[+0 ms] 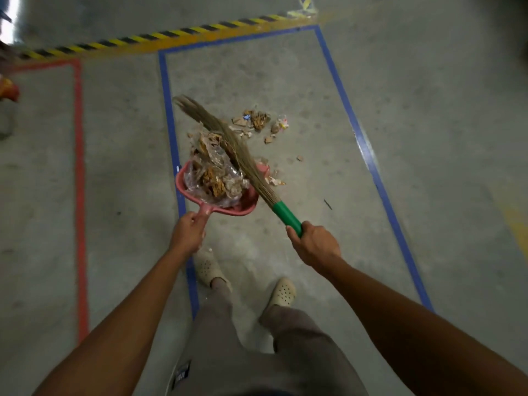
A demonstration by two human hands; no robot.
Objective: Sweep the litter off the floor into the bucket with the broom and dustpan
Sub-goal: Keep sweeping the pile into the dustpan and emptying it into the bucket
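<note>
Litter (217, 172) half-swept into the dustpan (243, 208) — left hand (187, 232) grips its handle, right hand (313, 244) grips the broom (285, 214) — next, gather the far scraps (258, 121).

Grey concrete floor (428, 110) (taped blue (340, 81), red (79, 167)).

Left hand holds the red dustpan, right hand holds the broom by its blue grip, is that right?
No: the head view shows the broom has a green grip, not blue. The right hand holds it; the left hand holds the red dustpan.
</note>
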